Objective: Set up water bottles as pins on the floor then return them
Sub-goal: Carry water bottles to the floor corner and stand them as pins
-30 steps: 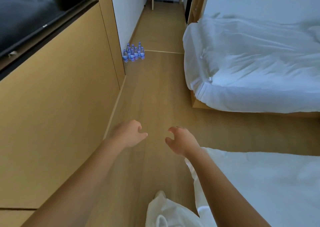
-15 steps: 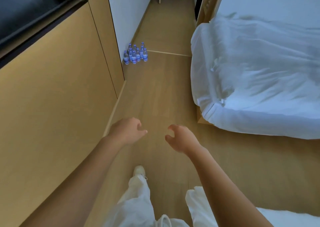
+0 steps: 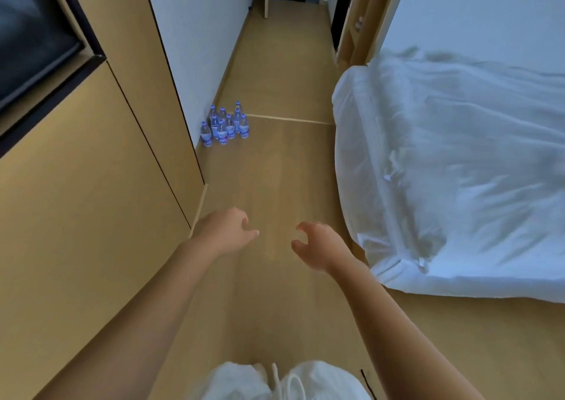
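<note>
Wood floor (image 3: 275, 167) runs ahead between wall and bed (image 3: 458, 161). Water bottles (image 3: 224, 126) stand clustered upright, well beyond your fingertips. Left hand (image 3: 224, 231) and right hand (image 3: 318, 245) are empty, fingers loosely curled and apart. Approach squarely and grip one bottle per hand. Count is probably eight; rear ones overlap.
</note>
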Motion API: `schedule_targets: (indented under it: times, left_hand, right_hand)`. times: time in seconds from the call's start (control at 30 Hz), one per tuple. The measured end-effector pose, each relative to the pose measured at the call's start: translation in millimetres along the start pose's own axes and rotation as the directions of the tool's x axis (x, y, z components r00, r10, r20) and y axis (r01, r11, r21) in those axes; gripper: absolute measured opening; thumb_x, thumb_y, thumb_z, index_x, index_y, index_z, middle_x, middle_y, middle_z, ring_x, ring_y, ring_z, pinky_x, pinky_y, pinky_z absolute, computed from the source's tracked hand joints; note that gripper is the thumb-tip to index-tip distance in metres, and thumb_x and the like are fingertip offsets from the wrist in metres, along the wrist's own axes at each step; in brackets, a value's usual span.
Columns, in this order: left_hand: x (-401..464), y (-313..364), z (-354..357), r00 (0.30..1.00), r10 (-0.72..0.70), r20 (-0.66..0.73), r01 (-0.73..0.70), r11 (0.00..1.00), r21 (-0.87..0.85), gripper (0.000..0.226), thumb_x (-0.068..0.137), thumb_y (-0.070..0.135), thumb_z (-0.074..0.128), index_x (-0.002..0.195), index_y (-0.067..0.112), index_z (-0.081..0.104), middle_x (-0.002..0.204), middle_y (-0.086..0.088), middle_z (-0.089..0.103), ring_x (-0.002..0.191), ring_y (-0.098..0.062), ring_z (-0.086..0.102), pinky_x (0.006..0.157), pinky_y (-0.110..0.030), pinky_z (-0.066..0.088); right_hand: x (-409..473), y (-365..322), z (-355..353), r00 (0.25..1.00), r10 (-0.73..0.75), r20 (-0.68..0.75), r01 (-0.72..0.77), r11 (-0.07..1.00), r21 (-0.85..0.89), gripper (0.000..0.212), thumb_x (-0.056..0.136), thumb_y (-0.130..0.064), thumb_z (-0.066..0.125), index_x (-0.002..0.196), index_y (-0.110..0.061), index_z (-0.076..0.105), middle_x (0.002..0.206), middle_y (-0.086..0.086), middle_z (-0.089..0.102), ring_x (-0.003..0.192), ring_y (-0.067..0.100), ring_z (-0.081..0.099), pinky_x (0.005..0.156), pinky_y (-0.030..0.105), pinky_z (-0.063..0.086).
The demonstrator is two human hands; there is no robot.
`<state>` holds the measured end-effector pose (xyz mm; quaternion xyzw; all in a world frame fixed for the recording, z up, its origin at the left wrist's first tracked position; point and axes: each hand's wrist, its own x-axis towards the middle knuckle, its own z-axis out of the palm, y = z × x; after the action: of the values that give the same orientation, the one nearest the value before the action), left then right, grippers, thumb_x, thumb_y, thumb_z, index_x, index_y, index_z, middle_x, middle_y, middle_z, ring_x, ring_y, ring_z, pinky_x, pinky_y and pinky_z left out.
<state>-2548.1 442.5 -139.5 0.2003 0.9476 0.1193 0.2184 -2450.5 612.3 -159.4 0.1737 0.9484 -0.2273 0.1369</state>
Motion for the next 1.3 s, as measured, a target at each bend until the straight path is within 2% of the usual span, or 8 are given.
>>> schedule_targets:
  times: [0.3, 0.43, 0.6, 0.8, 0.93, 1.03, 1.17, 1.3]
  left_hand:
    - [146, -5, -50, 0.998, -0.05, 0.035, 0.05, 0.999, -0.009, 0.038, 0.089, 0.048, 0.053, 0.114, 0.021, 0.06, 0.109, 0.004, 0.064, 0.1, -0.019, 0.058, 0.079, -0.028, 0.044]
    - [229, 5, -73, 0.996, -0.081, 0.031, 0.083, 0.994, -0.066, 0.036, 0.089, 0.047, 0.053, 0.112, 0.019, 0.06, 0.111, 0.002, 0.062, 0.109, -0.023, 0.055, 0.08, -0.03, 0.043]
    - [335, 24, -111, 0.992, -0.124, 0.039, 0.127, 0.988, -0.093, 0.027, 0.09, 0.044, 0.053, 0.098, 0.019, 0.058, 0.098, 0.002, 0.06, 0.084, -0.017, 0.054, 0.061, -0.026, 0.035]
    - [429, 33, -152, 0.984, -0.178, -0.015, 0.173, 0.972, -0.161, 0.032, 0.089, 0.043, 0.054, 0.101, 0.015, 0.064, 0.102, 0.0, 0.065, 0.093, -0.019, 0.061, 0.08, -0.033, 0.047]
    - [486, 28, -171, 0.982, -0.187, -0.026, 0.18, 0.97, -0.162, 0.033, 0.089, 0.044, 0.055, 0.099, 0.014, 0.063, 0.101, -0.001, 0.064, 0.092, -0.02, 0.061, 0.082, -0.033, 0.048]
    - [533, 18, -179, 0.981, -0.191, -0.023, 0.184, 0.967, -0.176, 0.034, 0.089, 0.043, 0.055, 0.086, 0.009, 0.06, 0.086, -0.002, 0.061, 0.074, -0.02, 0.061, 0.071, -0.032, 0.047]
    - [609, -5, -187, 0.969, -0.247, -0.027, 0.237, 0.952, -0.196, 0.041, 0.088, 0.041, 0.055, 0.061, 0.016, 0.037, 0.061, 0.002, 0.038, 0.054, -0.014, 0.039, 0.053, -0.027, 0.03]
    - [700, -34, -203, 0.972, -0.236, -0.009, 0.23, 0.954, -0.192, 0.033, 0.087, 0.034, 0.055, 0.072, 0.006, 0.047, 0.059, -0.002, 0.033, 0.053, -0.01, 0.031, 0.048, -0.025, 0.025]
  right_hand:
    - [155, -3, -49, 1.0, -0.016, 0.026, 0.015, 0.999, 0.043, 0.047, 0.092, -0.034, 0.048, 0.136, -0.016, 0.046, 0.132, 0.006, 0.055, 0.118, 0.023, 0.053, 0.093, 0.034, 0.045]
    - [245, 4, -77, 0.998, -0.044, 0.053, 0.043, 0.999, 0.033, 0.047, 0.092, -0.033, 0.048, 0.136, -0.016, 0.046, 0.133, 0.005, 0.054, 0.119, 0.023, 0.052, 0.095, 0.034, 0.045]
    - [365, 8, -132, 0.996, -0.066, 0.066, 0.064, 0.997, 0.039, 0.046, 0.092, -0.031, 0.048, 0.135, -0.016, 0.047, 0.128, 0.006, 0.057, 0.115, 0.024, 0.054, 0.091, 0.033, 0.047]
    - [472, 2, -175, 0.99, -0.092, 0.11, 0.084, 0.994, 0.075, 0.044, 0.091, -0.031, 0.049, 0.133, -0.017, 0.048, 0.123, 0.006, 0.059, 0.112, 0.024, 0.055, 0.088, 0.032, 0.045]
    - [533, -1, -188, 0.986, -0.092, 0.14, 0.081, 0.994, 0.077, 0.045, 0.091, -0.032, 0.049, 0.134, -0.017, 0.048, 0.123, 0.007, 0.06, 0.112, 0.025, 0.055, 0.087, 0.031, 0.045]
    - [582, -4, -193, 0.981, -0.099, 0.166, 0.088, 0.993, 0.075, 0.045, 0.091, -0.032, 0.05, 0.133, -0.017, 0.049, 0.127, 0.006, 0.058, 0.114, 0.024, 0.055, 0.084, 0.027, 0.041]
    - [659, -13, -196, 0.974, -0.1, 0.202, 0.086, 0.993, 0.08, 0.044, 0.091, -0.032, 0.05, 0.133, -0.016, 0.049, 0.129, 0.005, 0.056, 0.114, 0.024, 0.054, 0.083, 0.026, 0.04]
    - [751, -26, -199, 0.971, -0.082, 0.225, 0.069, 0.995, 0.066, 0.04, 0.092, -0.031, 0.05, 0.129, -0.015, 0.051, 0.132, 0.003, 0.054, 0.117, 0.023, 0.052, 0.084, 0.025, 0.037]
